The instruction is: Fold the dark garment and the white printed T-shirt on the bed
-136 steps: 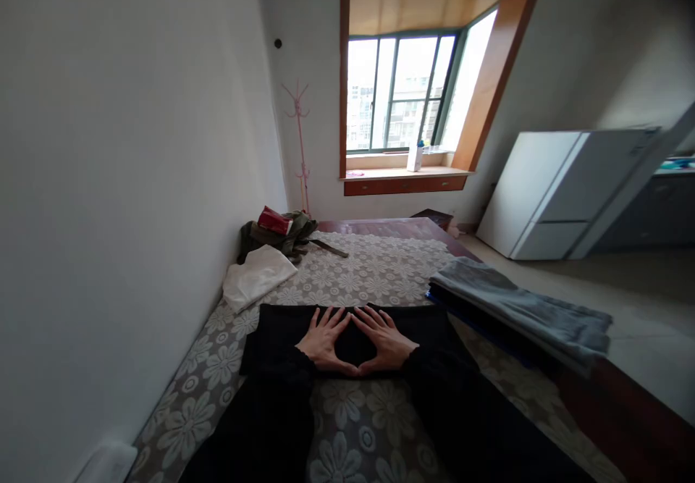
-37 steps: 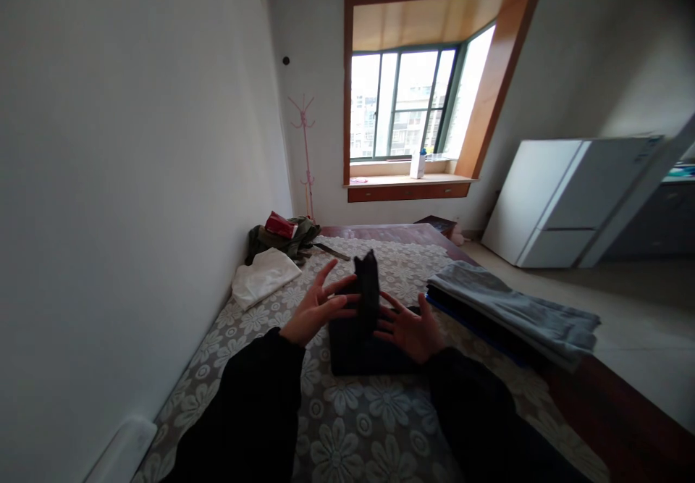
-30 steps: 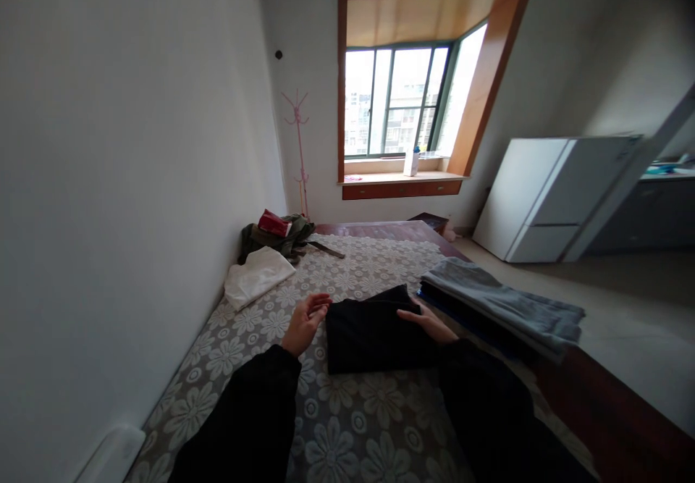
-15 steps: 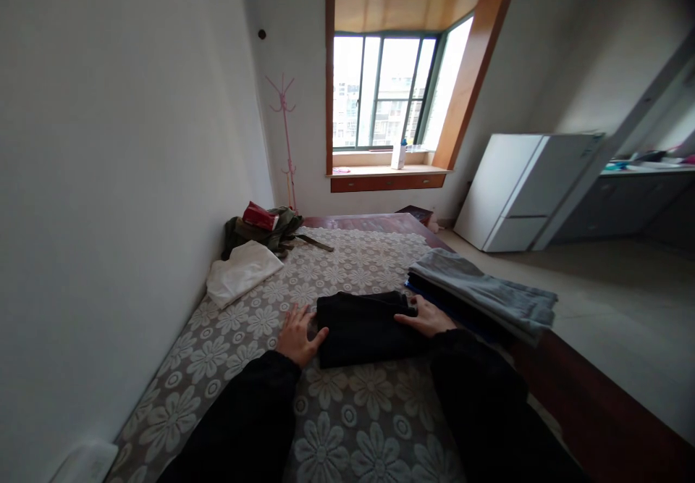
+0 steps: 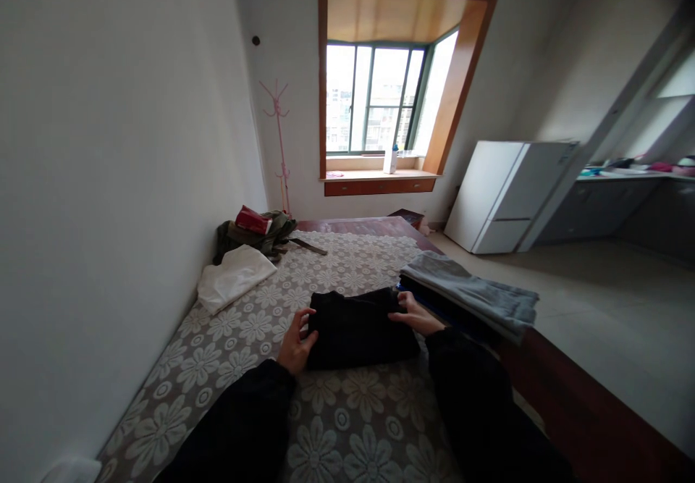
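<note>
Lower centre of frame: left hand [image 5: 295, 345] and right hand [image 5: 408, 314], each with fingers curled on opposite ends of a folded black garment [image 5: 358, 327] lying on the floral bed cover [image 5: 347, 273]. Right of it: grey folded stack [image 5: 472, 295]. Left, farther: white cloth [image 5: 233, 284], olive bundle [image 5: 255, 231]. Upper centre: window [image 5: 374, 99].

Daylight came from the window [image 5: 374, 99] far beyond the hands; room was dim, window glared, edges warped wide-angle, sleeves underexposed.
</note>
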Available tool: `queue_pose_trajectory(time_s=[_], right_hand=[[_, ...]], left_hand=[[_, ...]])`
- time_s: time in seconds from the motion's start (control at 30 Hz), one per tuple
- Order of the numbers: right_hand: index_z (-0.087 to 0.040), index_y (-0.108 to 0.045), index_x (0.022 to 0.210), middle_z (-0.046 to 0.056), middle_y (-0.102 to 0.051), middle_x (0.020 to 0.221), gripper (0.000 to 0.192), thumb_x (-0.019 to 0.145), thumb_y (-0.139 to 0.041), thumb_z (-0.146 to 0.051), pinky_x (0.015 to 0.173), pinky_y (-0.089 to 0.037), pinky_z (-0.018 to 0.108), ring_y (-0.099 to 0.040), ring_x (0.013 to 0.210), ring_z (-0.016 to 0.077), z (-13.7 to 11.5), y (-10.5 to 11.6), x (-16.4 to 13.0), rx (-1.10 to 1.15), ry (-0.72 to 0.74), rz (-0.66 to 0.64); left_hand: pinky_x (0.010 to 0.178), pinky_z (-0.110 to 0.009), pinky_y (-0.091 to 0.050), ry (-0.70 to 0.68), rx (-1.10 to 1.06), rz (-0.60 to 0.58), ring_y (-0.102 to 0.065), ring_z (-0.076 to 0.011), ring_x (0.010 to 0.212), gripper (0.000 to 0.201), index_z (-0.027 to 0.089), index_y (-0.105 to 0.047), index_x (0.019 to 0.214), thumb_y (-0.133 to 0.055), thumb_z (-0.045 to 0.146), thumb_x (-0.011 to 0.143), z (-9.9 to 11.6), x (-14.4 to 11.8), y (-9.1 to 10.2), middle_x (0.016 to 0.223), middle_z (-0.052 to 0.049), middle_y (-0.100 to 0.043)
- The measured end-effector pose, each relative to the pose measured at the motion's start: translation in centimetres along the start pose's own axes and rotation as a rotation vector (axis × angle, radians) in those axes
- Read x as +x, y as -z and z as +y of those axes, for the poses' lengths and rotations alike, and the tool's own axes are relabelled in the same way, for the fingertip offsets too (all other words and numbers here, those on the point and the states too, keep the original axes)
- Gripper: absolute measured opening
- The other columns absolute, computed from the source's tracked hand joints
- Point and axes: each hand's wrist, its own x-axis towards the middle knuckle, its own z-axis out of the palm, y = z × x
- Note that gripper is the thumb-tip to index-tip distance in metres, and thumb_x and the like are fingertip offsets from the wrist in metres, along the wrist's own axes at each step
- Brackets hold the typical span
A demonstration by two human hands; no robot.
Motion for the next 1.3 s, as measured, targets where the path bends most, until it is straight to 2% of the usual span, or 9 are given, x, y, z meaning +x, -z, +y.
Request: queue_pose_trajectory(time_s=[0.1,0.2,0.43,0.6,0.73,0.93,1.03,1.13,1.3], right_hand=[[-0.029,-0.035,0.142,0.002,-0.069,0.101,0.093,0.064,-0.086,-0.029,0.097,-0.049,0.048,-0.068,0.094,0.0274,-1.2,-0.7,-1.0,0.189,0.002,-0.113],[-0.035,-0.027,0.154,0.002,-0.071,0.114,0.106,0.067,-0.086,-0.030,0.099,-0.049,0.046,-0.070,0.102,0.0271,-2.0,-1.7,-1.7,0.328,0.064,-0.187],[-0.021,-0.076,0.114,0.005,-0.077,0.099,0.046,0.072,-0.084,-0.039,0.089,-0.054,0.039,-0.071,0.088,0.0239,-5.8,-1.9,-1.9,0.219,0.053,-0.160],[-0.025,-0.077,0.116,0.003,-0.078,0.097,0.046,0.073,-0.083,-0.039,0.066,-0.057,0.028,-0.070,0.075,0.0182,-14.1,0.8,-1.4,0.000,0.053,-0.194],[-0.019,-0.081,0.107,0.005,-0.078,0.097,0.044,0.065,-0.089,-0.031,0.070,-0.057,0.026,-0.071,0.083,0.0209,-20.1,3.3,-0.5,-0.220,0.136,-0.164],[-0.008,-0.073,0.119,0.009,-0.076,0.101,0.040,0.080,-0.075,-0.020,0.078,-0.051,0.026,-0.069,0.078,0.0126,-24.1,9.2,-0.1,-0.168,0.178,0.150],[-0.015,-0.070,0.123,0.008,-0.075,0.105,0.039,0.085,-0.068,-0.019,0.076,-0.053,0.028,-0.068,0.074,0.0124,-23.6,13.7,0.0,-0.075,0.242,0.335],[-0.022,-0.071,0.120,0.010,-0.075,0.101,0.036,0.085,-0.065,-0.025,0.070,-0.055,0.035,-0.068,0.071,0.0186,-20.1,17.4,-0.3,-0.065,0.243,0.553],[-0.018,-0.077,0.084,0.022,-0.074,0.088,0.023,0.086,-0.058,-0.032,0.069,-0.054,0.043,-0.070,0.075,0.0290,-10.5,17.9,-2.6,-0.258,0.155,0.722]], left_hand=[[0.080,-0.033,-0.056,0.019,0.068,0.025,-0.070,-0.0197,0.086,0.031,0.022,-0.063,0.107,-0.071,0.028,0.078,-0.1,0.4,0.7,0.115,-0.006,-0.068],[0.086,-0.036,-0.056,0.041,0.046,0.050,-0.070,-0.0228,0.095,0.036,0.021,-0.066,0.114,-0.069,0.027,0.079,0.1,0.7,1.2,0.120,-0.008,-0.069],[0.104,-0.042,-0.051,0.050,-0.064,0.120,-0.059,-0.0301,0.127,0.047,0.020,-0.065,0.121,-0.078,0.025,0.076,0.1,1.5,1.6,0.136,-0.014,-0.063],[0.073,-0.040,-0.065,0.125,-0.165,0.097,-0.065,-0.0325,0.117,0.053,0.023,-0.060,0.125,-0.081,0.031,0.077,0.1,1.3,1.4,0.154,-0.015,-0.043],[0.064,-0.033,-0.066,0.138,-0.168,0.086,-0.065,-0.0325,0.118,0.049,0.024,-0.064,0.119,-0.084,0.033,0.075,0.4,1.0,1.2,0.150,-0.013,-0.047],[0.061,-0.030,-0.065,0.148,-0.134,0.059,-0.063,-0.0336,0.120,0.044,0.022,-0.066,0.116,-0.081,0.035,0.077,0.2,1.2,1.3,0.139,-0.015,-0.056],[0.060,-0.028,-0.064,0.145,-0.134,0.072,-0.065,-0.0308,0.117,0.047,0.023,-0.063,0.120,-0.081,0.035,0.078,0.1,1.2,1.2,0.144,-0.014,-0.052],[0.060,-0.028,-0.064,0.128,-0.140,0.086,-0.068,-0.0275,0.111,0.056,0.027,-0.056,0.131,-0.079,0.034,0.080,0.1,1.1,1.3,0.152,-0.014,-0.045],[0.059,-0.027,-0.064,0.129,-0.144,0.086,-0.069,-0.0259,0.108,0.060,0.028,-0.051,0.135,-0.077,0.033,0.081,0.0,1.1,1.2,0.153,-0.015,-0.043]])
